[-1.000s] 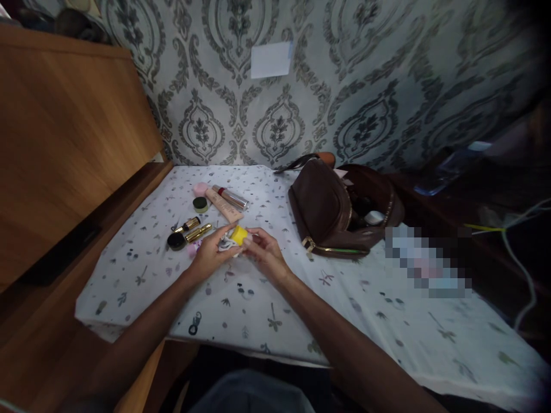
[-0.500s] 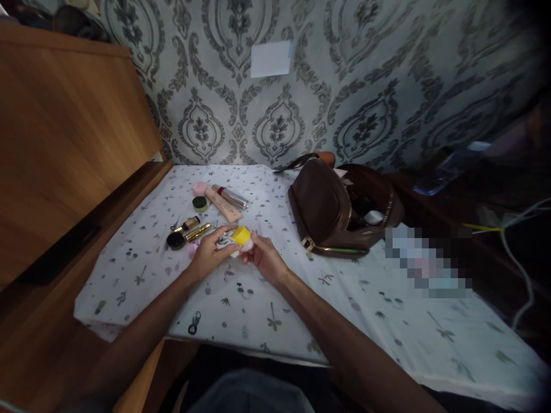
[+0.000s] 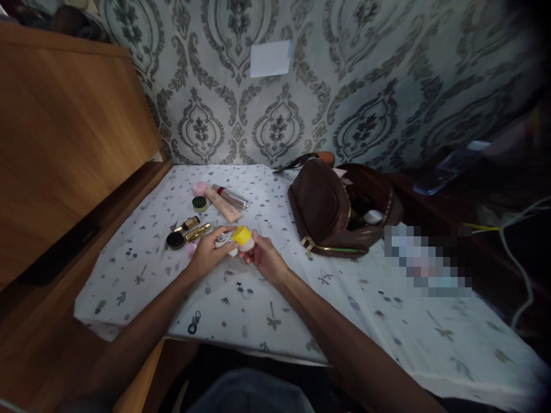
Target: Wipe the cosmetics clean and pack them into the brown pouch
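Observation:
My right hand (image 3: 270, 261) is closed around a small jar (image 3: 243, 237) with a yellow lid and a pale body, tilted above the table. My left hand (image 3: 205, 255) grips a white, dark-marked piece (image 3: 225, 237) that looks like a crumpled cloth, pressed up against the jar's left side. Just beyond the left hand lie a gold tube (image 3: 198, 232), a round black-lidded pot (image 3: 175, 241) and a small black-and-gold tube (image 3: 190, 222). Farther back are a beige squeeze tube (image 3: 224, 205), a silver tube with a red band (image 3: 233, 197) and a dark-green-lidded jar (image 3: 200, 203).
An unzipped brown bag (image 3: 321, 201) stands at the back right of the cloth-covered table (image 3: 275, 321), with a white-topped item (image 3: 373, 217) inside. A wooden cabinet (image 3: 73, 126) rises on the left. At the right lies a blurred-out item (image 3: 426, 264), and a white cable (image 3: 525, 269) hangs beyond.
The yellow-lidded jar has turned slightly in my hands, and the white piece beside it has shifted a little. Everything on the table stays where it was.

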`<state>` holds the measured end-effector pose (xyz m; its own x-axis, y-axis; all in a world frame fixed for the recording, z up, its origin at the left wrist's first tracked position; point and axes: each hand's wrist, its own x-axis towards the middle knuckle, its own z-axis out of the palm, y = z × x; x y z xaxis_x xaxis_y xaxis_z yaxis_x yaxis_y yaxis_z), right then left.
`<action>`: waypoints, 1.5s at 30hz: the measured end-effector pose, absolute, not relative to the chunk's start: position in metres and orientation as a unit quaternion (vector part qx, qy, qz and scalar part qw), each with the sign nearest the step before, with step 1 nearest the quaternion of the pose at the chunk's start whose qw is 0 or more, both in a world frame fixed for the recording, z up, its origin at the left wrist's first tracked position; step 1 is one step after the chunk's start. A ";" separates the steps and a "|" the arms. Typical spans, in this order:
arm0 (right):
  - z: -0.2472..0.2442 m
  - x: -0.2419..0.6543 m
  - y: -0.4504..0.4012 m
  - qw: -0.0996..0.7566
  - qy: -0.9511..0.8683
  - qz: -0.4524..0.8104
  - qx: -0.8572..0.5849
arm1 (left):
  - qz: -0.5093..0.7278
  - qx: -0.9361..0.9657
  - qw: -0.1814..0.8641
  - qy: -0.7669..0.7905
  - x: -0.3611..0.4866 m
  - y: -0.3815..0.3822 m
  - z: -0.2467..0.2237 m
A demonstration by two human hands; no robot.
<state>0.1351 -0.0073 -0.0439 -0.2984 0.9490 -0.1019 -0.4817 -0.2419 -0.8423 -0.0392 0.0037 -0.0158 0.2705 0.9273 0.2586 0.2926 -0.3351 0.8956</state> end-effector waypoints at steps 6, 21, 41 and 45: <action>-0.043 0.135 -0.008 0.509 -0.363 0.713 -0.316 | 0.425 0.688 0.391 0.439 -0.038 0.003 -0.016; -0.042 0.133 -0.008 0.569 -0.474 0.559 -0.373 | 0.451 0.821 0.112 0.333 -0.038 0.000 -0.030; -0.048 0.140 -0.011 0.507 -0.681 0.353 -0.393 | 0.444 0.783 0.177 0.397 -0.037 0.001 -0.016; -0.048 0.140 -0.013 0.481 -0.718 0.339 -0.372 | 0.426 0.779 0.178 0.424 -0.038 0.003 -0.016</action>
<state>0.1396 -0.0134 -0.0483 -0.2599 0.8604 0.4383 0.2076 0.4931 -0.8449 -0.0382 0.0033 -0.0157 0.2768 0.8128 0.5127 0.5092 -0.5765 0.6391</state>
